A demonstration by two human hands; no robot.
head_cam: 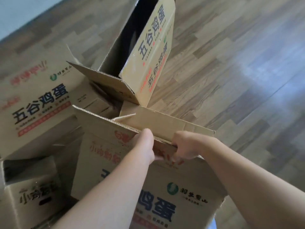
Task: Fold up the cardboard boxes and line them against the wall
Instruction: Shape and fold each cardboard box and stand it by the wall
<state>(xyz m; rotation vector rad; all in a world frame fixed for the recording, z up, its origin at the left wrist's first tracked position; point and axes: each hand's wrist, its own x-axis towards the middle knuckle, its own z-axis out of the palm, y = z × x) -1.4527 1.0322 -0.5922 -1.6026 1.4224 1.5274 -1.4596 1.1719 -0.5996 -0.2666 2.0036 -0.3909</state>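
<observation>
A brown cardboard box (189,187) with dark blue characters and a green logo fills the lower middle of the view. My left hand (146,145) and my right hand (185,146) both grip its upper flap edge, thumbs toward me and fingers hidden behind the cardboard. Behind it stands a second box (153,52), open and tilted, its dark inside showing and one flap (105,83) sticking out to the left. A third printed box (36,104) lies at the left. A smaller box (31,199) with a handle slot sits at the lower left.
Wood-pattern floor (247,80) spreads to the right and behind the boxes, with a bright glare patch at the far right. A pale wall (19,14) runs along the upper left corner. The boxes crowd together on the left half.
</observation>
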